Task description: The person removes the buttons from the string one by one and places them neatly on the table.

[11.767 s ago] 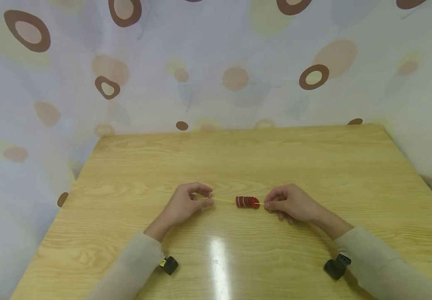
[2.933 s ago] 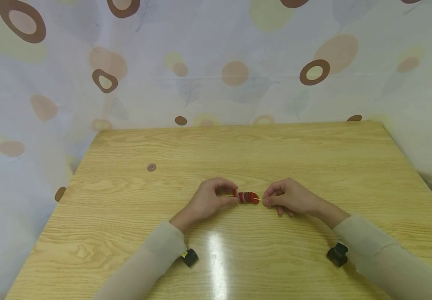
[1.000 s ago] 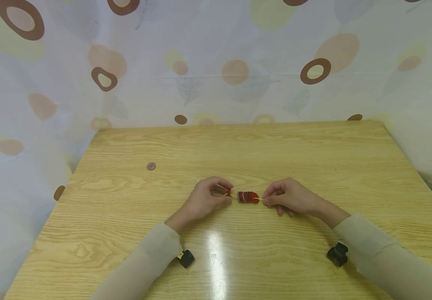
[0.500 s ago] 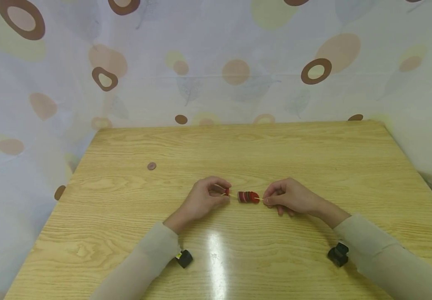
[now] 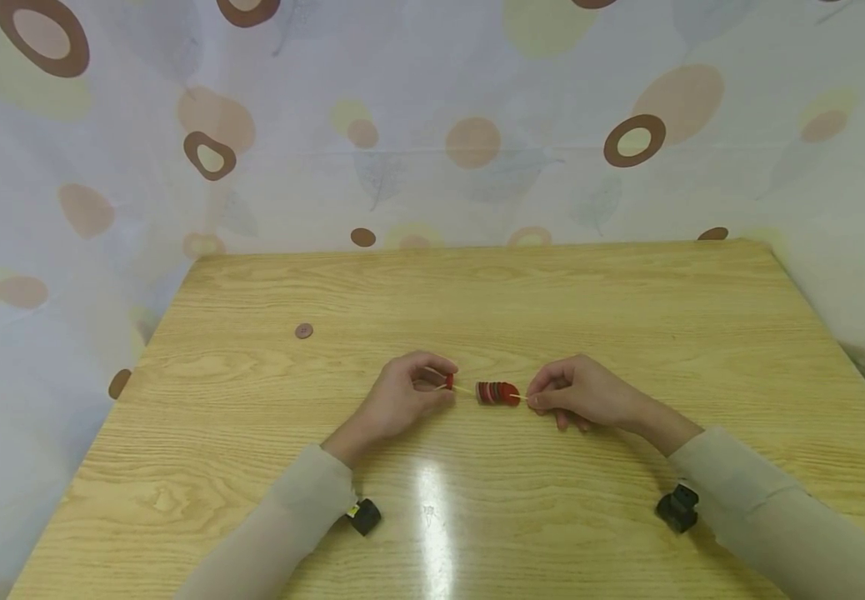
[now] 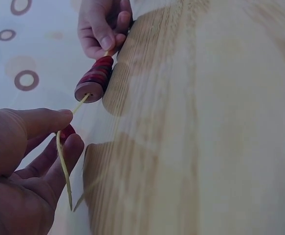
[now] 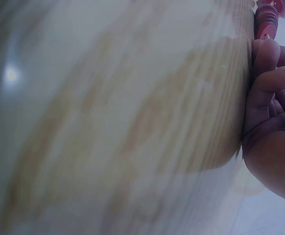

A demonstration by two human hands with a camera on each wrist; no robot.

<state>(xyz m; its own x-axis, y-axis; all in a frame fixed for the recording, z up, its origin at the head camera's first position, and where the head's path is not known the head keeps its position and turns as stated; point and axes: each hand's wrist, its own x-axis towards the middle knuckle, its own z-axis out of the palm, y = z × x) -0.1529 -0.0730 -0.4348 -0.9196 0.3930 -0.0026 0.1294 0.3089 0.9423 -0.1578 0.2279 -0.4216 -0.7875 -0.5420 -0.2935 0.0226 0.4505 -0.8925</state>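
Observation:
A row of red, dark and pinkish buttons (image 5: 491, 393) is threaded on a yellow string (image 5: 466, 390) between the two hands. My left hand (image 5: 406, 395) pinches a separate red button (image 5: 449, 381) by its edges, with the string running through it. In the left wrist view the string's loose end hangs past the thumb, and a brownish button (image 6: 89, 92) forms the near face of the row. My right hand (image 5: 581, 392) pinches the string between thumb and forefinger just beyond the row's right end. Its fingers hide the rest of the string there.
One brown button (image 5: 303, 331) lies flat on the wooden table (image 5: 552, 308) at the back left. A patterned cloth (image 5: 417, 192) hangs behind the table and down its sides. Small black cameras (image 5: 363, 517) sit at both wrists.
The loose brown button and the pinched red one have appeared since the oldest frame. Over the last seconds my left hand drew the red button leftward, away from the row; my right hand stayed put.

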